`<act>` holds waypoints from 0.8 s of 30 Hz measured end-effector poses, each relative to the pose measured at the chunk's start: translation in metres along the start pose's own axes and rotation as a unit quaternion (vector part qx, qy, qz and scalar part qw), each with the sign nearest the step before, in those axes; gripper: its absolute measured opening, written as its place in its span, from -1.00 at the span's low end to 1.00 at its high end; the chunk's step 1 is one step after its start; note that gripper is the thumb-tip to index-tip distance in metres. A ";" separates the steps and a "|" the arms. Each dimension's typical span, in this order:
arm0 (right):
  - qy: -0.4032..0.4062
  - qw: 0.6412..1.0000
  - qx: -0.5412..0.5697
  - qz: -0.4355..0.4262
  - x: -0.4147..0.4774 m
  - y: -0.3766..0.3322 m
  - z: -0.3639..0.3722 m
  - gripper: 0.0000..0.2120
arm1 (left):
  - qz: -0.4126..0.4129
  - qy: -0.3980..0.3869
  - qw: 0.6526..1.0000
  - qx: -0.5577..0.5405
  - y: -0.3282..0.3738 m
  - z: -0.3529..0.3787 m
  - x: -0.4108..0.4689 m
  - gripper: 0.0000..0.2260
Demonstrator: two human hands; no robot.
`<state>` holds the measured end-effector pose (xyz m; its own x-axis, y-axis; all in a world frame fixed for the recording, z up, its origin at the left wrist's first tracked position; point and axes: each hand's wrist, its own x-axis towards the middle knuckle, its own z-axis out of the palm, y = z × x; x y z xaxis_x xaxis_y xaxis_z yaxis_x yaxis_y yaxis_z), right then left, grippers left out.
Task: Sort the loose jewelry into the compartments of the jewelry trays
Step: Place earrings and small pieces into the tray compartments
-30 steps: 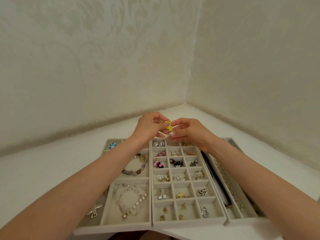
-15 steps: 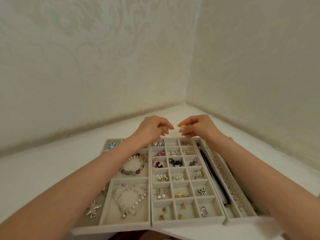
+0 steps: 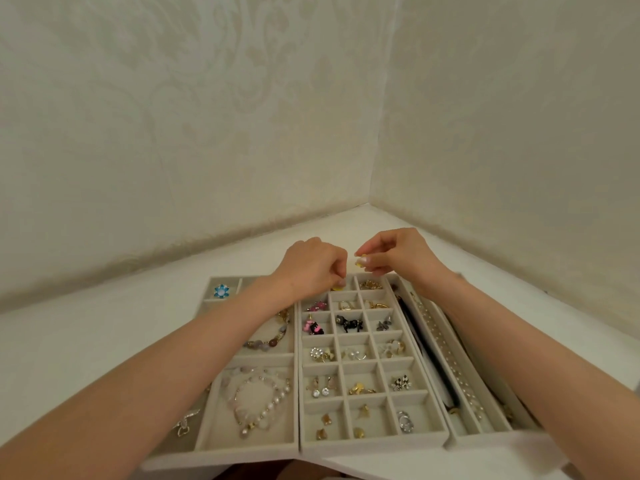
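Both pieces in hand are tiny and surely near weightless. They look hard and smooth, so either would likely bounce or skip if let go from height. A fingertip pinch across the body, as here, seems the right hold. The left grip (image 3: pixel 311 268) is curled, its fingertips pinching one yellow piece (image 3: pixel 337 288) low in the far row of the middle tray (image 3: pixel 372 444), at about twelve o'clock, in what looks like the centre compartment. The right grip (image 3: pixel 401 258) pinches the other yellow piece (image 3: pixel 362 260) between thumb and forefinger, raised just past that tray's far rim, near one o'clock. The compartments are small with thin upright dividers, and the far-row neighbour at one o'clock already holds a gold piece (image 3: pixel 370 285). Fingers will probably do best coming straight down rather than sideways. The left tray (image 3: pixel 225 453) at nine o'clock and the right tray (image 3: pixel 491 439) at three o'clock sit tight against the middle one. Beyond the far rim a strip of white surface (image 3: pixel 69 341) runs to the walls (image 3: pixel 173 133), which meet in a corner at twelve o'clock.
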<state>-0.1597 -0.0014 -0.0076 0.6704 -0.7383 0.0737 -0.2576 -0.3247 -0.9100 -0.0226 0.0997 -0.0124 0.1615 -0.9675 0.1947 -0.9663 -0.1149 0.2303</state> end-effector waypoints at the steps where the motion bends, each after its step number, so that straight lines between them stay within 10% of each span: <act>1: -0.003 1.000 -0.005 0.000 0.000 0.000 0.000 -0.89 | 0.005 0.005 1.000 0.011 0.000 0.001 0.000 -0.94; 24: -0.024 0.997 -0.065 0.022 0.000 -0.001 0.007 -0.90 | 0.008 0.051 0.996 0.075 -0.005 0.002 0.001 -0.87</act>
<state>-0.1548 0.0028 -0.0092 0.6886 -0.7250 0.0129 -0.3729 -0.3694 -0.8512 -0.0178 0.0986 -0.0153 0.1579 -0.9426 0.2942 -0.9868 -0.1395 0.0826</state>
